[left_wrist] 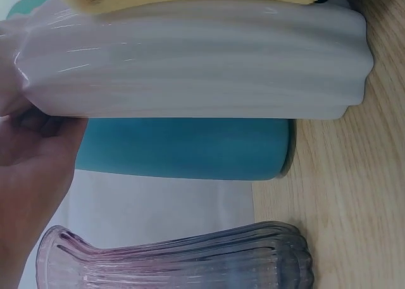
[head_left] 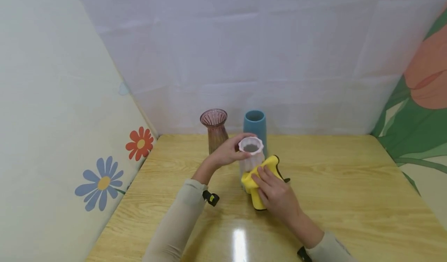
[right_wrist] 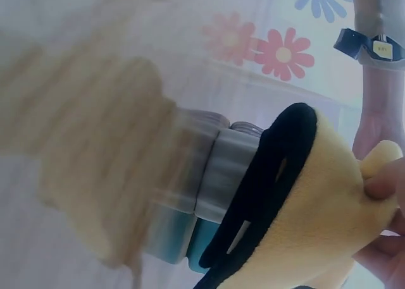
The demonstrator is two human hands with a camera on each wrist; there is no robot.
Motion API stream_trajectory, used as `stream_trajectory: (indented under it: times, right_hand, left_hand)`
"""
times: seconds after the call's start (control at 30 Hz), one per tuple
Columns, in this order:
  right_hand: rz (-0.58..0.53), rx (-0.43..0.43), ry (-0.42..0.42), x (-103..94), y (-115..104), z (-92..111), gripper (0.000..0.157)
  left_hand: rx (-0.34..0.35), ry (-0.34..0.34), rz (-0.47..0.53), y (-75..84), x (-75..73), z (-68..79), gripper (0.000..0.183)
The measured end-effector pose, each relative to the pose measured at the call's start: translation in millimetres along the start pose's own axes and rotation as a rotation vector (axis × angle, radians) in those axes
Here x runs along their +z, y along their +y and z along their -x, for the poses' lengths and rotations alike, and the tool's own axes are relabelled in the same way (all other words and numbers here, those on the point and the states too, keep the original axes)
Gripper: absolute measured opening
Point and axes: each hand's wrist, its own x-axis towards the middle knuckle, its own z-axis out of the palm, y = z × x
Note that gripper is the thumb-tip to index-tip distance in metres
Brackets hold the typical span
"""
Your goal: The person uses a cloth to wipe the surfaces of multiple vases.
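A white fluted vase (head_left: 252,163) with a wavy rim stands on the table in front of me. My left hand (head_left: 226,152) grips it just below the rim, thumb on the near side. Against its right side lies a yellow cloth (head_left: 271,163) with black edging, held by my right hand (head_left: 279,195). In the right wrist view, fingers pinch a fold of the cloth (right_wrist: 316,207). The left wrist view has the cloth lying along the side of the white vase (left_wrist: 209,61), whose ribbed wall shows down to the base.
Close behind the white vase stands a blue vase (head_left: 259,129). To its left is a purple ribbed glass vase (head_left: 216,134) with a flared mouth, partly covered by my left hand. A white backdrop (head_left: 265,60) rises behind the wooden table (head_left: 335,184).
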Motion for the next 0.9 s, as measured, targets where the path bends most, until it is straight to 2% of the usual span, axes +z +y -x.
stream_trajectory:
  times: [0.33,0.6,0.7,0.77,0.9]
  right_hand:
    - [-0.013,0.001,-0.034,2.9,-5,7,0.039]
    - [-0.018,0.091,-0.250,-4.5,-11,7,0.035]
    - [-0.030,0.116,-0.297,-6.6,-12,5,0.035]
    - [-0.043,0.131,-0.321,-7.4,-12,4,0.034]
    - [-0.094,0.157,-0.392,-9.2,-10,4,0.030]
  left_hand:
    - [-0.001,-0.004,0.032,-1.0,-0.4,-0.3,0.059]
    - [0.012,-0.031,0.073,-2.8,-2.0,-1.8,0.061]
    - [0.028,-0.058,0.097,-6.2,-3.9,-3.0,0.062]
    - [0.041,-0.076,0.114,-8.9,-5.1,-4.1,0.067]
    - [0.060,-0.091,0.169,-12.0,-6.3,-3.1,0.094]
